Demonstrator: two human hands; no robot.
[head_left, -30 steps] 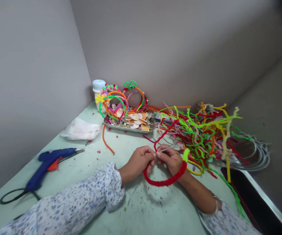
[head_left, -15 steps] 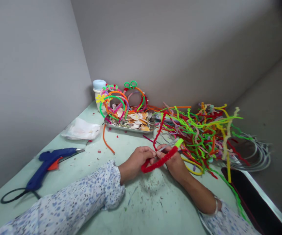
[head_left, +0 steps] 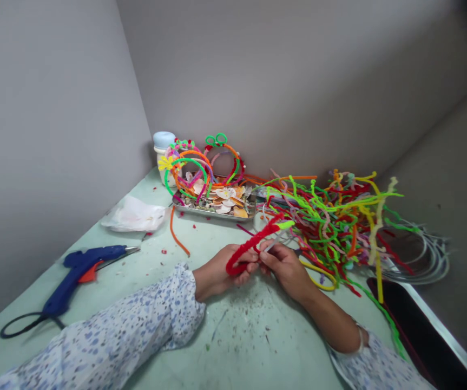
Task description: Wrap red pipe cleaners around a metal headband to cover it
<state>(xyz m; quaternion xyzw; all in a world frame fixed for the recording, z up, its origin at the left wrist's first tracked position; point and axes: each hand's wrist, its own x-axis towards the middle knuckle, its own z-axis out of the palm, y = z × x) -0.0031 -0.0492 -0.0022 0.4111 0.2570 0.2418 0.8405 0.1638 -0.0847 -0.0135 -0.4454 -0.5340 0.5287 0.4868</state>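
Both hands meet in front of me at a curved headband (head_left: pixel 250 245), covered mostly in red fuzzy pipe cleaner, with a bright green tip and a bare pale stretch. My left hand (head_left: pixel 221 269) is closed around its near bend, partly hidden behind the red curve. With thumb and fingers pinched, my right hand (head_left: pixel 288 271) grips the headband's bare pale part and the red pipe cleaner beside it. The fingertips of the two hands almost touch. Exactly where the red strand ends is hidden by the fingers.
A blue glue gun (head_left: pixel 83 271) lies at left, near a white plastic bag (head_left: pixel 136 215). Behind stand a metal tray (head_left: pixel 217 215) of shells, several colourful headbands (head_left: pixel 192 157) and a jar (head_left: pixel 164 142). At right are heaped pipe cleaners (head_left: pixel 330 216), clear bands (head_left: pixel 432 260) and a dark phone-like slab (head_left: pixel 415 325).
The headband has turned in my hands, its red curve now steeper and shifted left. The red strand that stood upright has come down. My right hand has rolled so its fingers show more.
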